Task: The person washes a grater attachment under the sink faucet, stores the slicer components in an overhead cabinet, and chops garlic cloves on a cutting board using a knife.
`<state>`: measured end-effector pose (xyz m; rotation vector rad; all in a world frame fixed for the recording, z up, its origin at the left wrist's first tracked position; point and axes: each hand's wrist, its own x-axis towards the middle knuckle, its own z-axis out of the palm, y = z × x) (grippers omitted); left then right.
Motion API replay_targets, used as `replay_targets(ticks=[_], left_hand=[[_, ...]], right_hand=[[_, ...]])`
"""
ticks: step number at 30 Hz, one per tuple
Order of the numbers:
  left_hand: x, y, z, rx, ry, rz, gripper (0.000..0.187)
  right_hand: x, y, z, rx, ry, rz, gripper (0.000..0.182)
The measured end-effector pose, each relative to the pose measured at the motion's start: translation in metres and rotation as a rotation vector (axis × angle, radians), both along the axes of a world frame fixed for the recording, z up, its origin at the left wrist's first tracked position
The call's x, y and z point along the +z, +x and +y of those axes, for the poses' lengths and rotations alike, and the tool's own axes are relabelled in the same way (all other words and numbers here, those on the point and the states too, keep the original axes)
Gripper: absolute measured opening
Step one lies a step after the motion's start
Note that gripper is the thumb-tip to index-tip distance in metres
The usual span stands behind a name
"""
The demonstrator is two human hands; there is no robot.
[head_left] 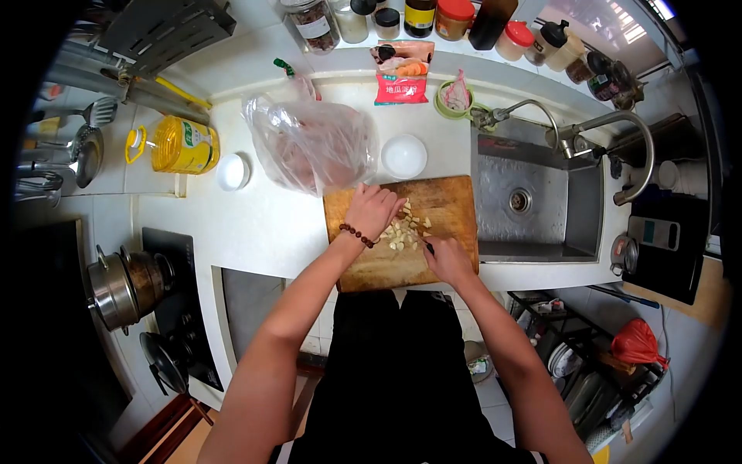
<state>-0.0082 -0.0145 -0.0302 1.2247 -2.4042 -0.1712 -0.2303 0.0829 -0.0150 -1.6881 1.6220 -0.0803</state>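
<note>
A wooden cutting board [355, 267] lies at the counter's front edge. Small pale chopped pieces, looking like garlic [401, 233], are heaped in its middle. My right hand [450, 261] is closed around the dark handle of a knife [429, 247] at the right of the heap; its blade is hard to make out among the pieces. At the heap's upper left, my left hand [374, 210], with a beaded bracelet at the wrist, bends its fingers together over the board. What lies under those fingertips is hidden.
Behind the board are a clear plastic bag of pinkish contents [309, 147], a white bowl [403, 156] and a red packet [402, 87]. A sink [502, 193] adjoins on the right. Leftward stand a small white bowl [233, 172], an oil jug [185, 145] and a steel pot [114, 290].
</note>
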Motion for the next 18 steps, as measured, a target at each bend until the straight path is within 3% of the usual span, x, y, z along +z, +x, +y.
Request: replay_targets(ticks=[4,11,18], left_hand=[[0.016,0.007,0.006,-0.001,-0.009,-0.035,0.024],[-0.019,0.017,0.015,0.011,-0.021,-0.016,0.024],[0.003,0.020,0.013,-0.003,-0.009,0.007,0.023]], right_hand=[[0.003,0.007,0.006,-0.026,0.002,-0.095,0.021],[-0.021,0.021,0.012,-0.034,0.057,-0.025,0.021],[-0.001,0.021,0.013,-0.045,0.033,-0.049,0.027]])
